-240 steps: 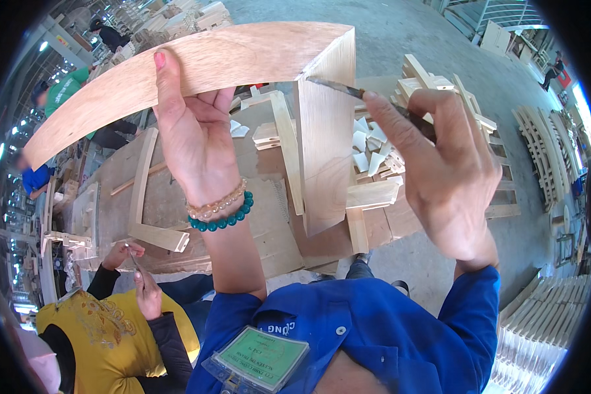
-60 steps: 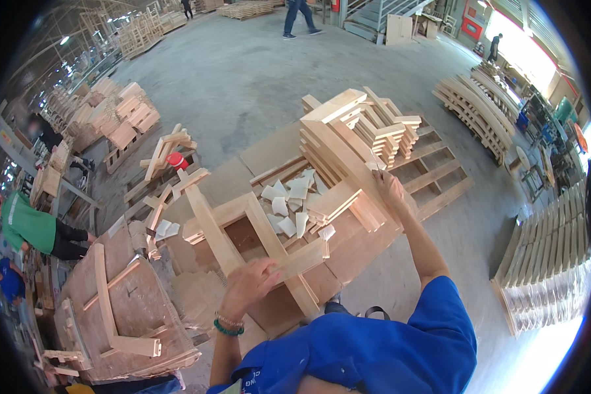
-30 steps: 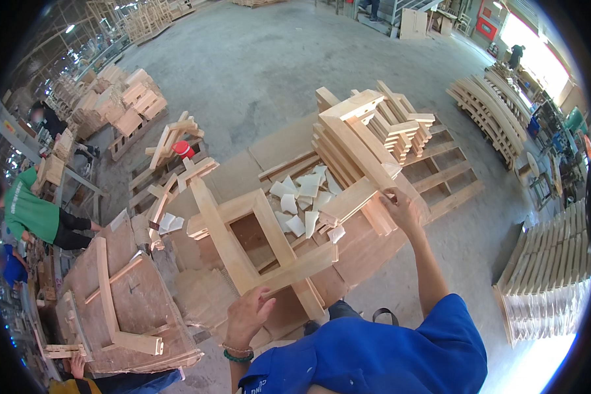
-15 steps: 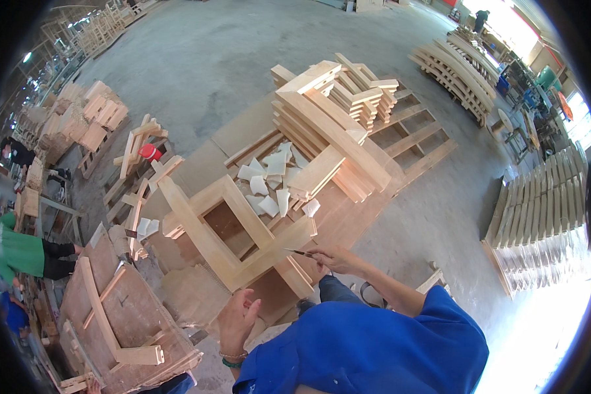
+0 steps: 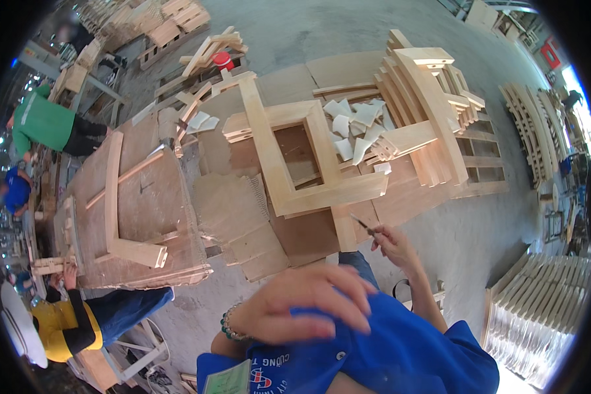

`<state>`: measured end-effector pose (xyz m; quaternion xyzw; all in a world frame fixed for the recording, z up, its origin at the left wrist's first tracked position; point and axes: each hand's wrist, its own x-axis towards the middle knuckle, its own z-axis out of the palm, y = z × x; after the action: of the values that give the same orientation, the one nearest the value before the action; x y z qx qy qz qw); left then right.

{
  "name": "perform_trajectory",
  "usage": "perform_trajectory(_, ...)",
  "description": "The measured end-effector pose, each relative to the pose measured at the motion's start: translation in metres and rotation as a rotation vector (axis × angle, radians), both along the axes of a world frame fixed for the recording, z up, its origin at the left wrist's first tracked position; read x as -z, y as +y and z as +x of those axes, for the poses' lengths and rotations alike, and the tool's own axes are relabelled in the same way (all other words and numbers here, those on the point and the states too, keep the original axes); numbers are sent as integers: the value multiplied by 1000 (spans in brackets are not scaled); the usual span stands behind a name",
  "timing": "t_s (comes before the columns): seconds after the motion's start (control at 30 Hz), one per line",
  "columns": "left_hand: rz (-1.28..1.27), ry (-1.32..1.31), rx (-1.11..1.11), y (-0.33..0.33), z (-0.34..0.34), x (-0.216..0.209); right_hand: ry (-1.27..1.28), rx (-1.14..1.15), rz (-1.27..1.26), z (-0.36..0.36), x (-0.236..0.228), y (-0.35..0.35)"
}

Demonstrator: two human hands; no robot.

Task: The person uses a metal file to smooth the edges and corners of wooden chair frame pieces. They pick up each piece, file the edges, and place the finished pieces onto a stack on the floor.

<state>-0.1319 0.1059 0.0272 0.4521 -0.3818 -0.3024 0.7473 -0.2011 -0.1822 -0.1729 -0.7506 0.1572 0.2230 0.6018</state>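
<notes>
My right hand [image 5: 393, 244] is pinching a thin blade tool [image 5: 362, 224] in closed fingers, tip angling at the near end of the pale wooden frame [image 5: 289, 154] lying flat for working, while my left hand [image 5: 305, 307], fingers loosely spread and empty, is resting nearer me against my blue sleeve [image 5: 400, 348].

Two hands [image 5: 308, 308], one thin tool [image 5: 362, 224], one wooden frame [image 5: 295, 157], one red cup [image 5: 223, 60], perhaps three other people [image 5: 46, 125]
</notes>
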Motion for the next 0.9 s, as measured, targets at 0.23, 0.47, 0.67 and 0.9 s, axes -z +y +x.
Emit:
perform_trajectory(0.23,-926,-142,81,-50,-15,-15,13,-128,-4,-15,-15,39)
perform_trajectory(0.47,-1093,-317,-157,-63,-20,-22,19,-186,11,-22,-4,22)
perform_trajectory(0.67,-1177,-259,-452,-89,-48,-46,55,-191,154,-24,15,0)
perform_trajectory(0.9,-1091,-312,-531,-103,-73,-65,-54,-284,173,12,3,-11)
